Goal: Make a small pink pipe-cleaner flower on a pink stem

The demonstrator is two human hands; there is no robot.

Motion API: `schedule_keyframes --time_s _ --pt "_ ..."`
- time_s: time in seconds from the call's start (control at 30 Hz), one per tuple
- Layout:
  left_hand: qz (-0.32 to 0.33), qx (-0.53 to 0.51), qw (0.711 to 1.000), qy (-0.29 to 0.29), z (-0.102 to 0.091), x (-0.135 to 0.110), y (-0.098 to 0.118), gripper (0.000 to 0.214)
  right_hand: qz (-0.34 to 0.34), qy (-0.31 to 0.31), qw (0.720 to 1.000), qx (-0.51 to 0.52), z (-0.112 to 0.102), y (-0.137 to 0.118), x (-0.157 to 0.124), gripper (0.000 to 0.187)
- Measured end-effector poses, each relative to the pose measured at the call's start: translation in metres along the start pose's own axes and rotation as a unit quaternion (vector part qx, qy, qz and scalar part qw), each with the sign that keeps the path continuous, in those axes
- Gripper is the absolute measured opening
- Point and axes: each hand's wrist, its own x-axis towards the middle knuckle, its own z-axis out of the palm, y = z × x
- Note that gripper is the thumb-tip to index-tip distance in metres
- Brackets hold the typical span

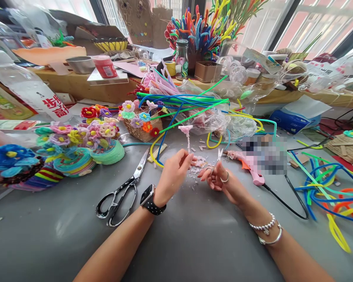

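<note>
My left hand (174, 172) pinches the twisted stem of a pale pink pipe-cleaner flower (185, 129), which stands upright above my fingers. In my right hand (218, 179) is a pair of small scissors (219, 154), its blades pointing up, with a finger through one handle loop. The two hands are close together but apart. Pale fuzzy clippings (199, 161) lie on the grey table (191, 235) between and behind them. Large black-handled scissors (123, 192) rest to the left of my left hand, blades slightly apart.
A pink glue gun (248, 160) lies right of my hands, its black cord (294, 201) looping across the table. Finished pipe-cleaner flower pots (107, 150) stand at left, near a woven flower basket (139, 131). Loose coloured pipe cleaners (326, 188) sprawl at right. A crowded shelf (106, 91) runs behind.
</note>
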Motion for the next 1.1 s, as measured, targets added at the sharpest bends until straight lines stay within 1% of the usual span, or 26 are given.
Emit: schedule_keyframes --time_s 0.07,0.13,0.2,0.23,0.3,0.4,0.5,0.57,0.63,0.67,0.73,0.83,0.9,0.97,1.1 --pt "-0.011 -0.075 0.996 -0.049 -0.001 -0.001 0.004 0.025 -0.012 -0.043 0.999 -0.023 0.000 0.001 -0.001 0.065" --pt "-0.025 -0.130 0.984 -0.116 -0.001 -0.002 0.008 0.024 -0.021 -0.087 0.995 -0.040 0.002 0.003 -0.002 0.067" --pt "-0.033 -0.148 0.972 -0.179 0.000 -0.004 0.009 0.025 -0.026 -0.117 0.991 -0.062 0.004 0.005 -0.002 0.068" --pt "-0.034 -0.146 0.969 -0.198 0.001 -0.005 0.009 0.025 -0.029 -0.130 0.988 -0.074 0.005 0.006 -0.003 0.068" --pt "-0.035 -0.135 0.968 -0.209 0.003 -0.006 0.007 0.026 -0.036 -0.152 0.984 -0.086 0.006 0.007 -0.003 0.065" --pt "-0.035 -0.122 0.972 -0.196 0.003 -0.006 0.006 0.024 -0.041 -0.180 0.980 -0.076 0.007 0.006 -0.004 0.059" --pt "-0.035 -0.147 0.966 -0.208 0.002 -0.006 0.007 0.023 -0.043 -0.224 0.972 -0.052 0.006 0.003 -0.005 0.057" --pt "-0.033 -0.164 0.964 -0.205 0.001 -0.006 0.008 0.022 -0.043 -0.253 0.966 -0.034 0.005 0.001 -0.005 0.056" --pt "-0.033 -0.168 0.965 -0.200 0.000 -0.006 0.009 0.022 -0.041 -0.262 0.964 -0.024 0.004 0.000 -0.005 0.054" --pt "-0.034 -0.169 0.965 -0.198 -0.001 -0.006 0.010 0.022 -0.040 -0.255 0.966 -0.021 0.004 -0.001 -0.005 0.052" --pt "-0.037 -0.169 0.968 -0.182 -0.002 -0.005 0.010 0.022 -0.039 -0.224 0.974 -0.017 0.005 -0.001 -0.006 0.049" --pt "-0.031 -0.149 0.982 -0.109 -0.002 -0.003 0.009 0.021 -0.050 -0.142 0.988 -0.032 0.006 -0.002 -0.005 0.045" --pt "-0.024 -0.135 0.988 -0.074 -0.003 -0.002 0.007 0.023 -0.067 -0.087 0.991 -0.072 0.005 -0.004 -0.004 0.043" --pt "-0.021 -0.134 0.988 -0.072 -0.002 -0.001 0.006 0.024 -0.078 -0.050 0.989 -0.118 0.004 -0.005 -0.003 0.043" --pt "-0.004 -0.130 0.987 -0.093 -0.001 -0.001 0.007 0.021 -0.077 -0.024 0.981 -0.176 0.001 -0.005 -0.002 0.046"
